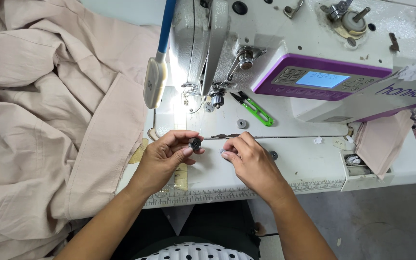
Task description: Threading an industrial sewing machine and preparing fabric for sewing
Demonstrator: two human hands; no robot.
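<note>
My left hand pinches a small dark round bobbin case between thumb and fingertips, just above the white machine bed. My right hand is beside it, its fingertips closed on a small pale piece that I cannot make out, perhaps thread. Both hands are a little in front of the needle area of the white and purple sewing machine.
Pale pink fabric is heaped over the left of the table. Green-handled thread snips and a loose bobbin lie on the bed. A second bobbin sits by my right hand. A small tray and folded pink cloth are at right.
</note>
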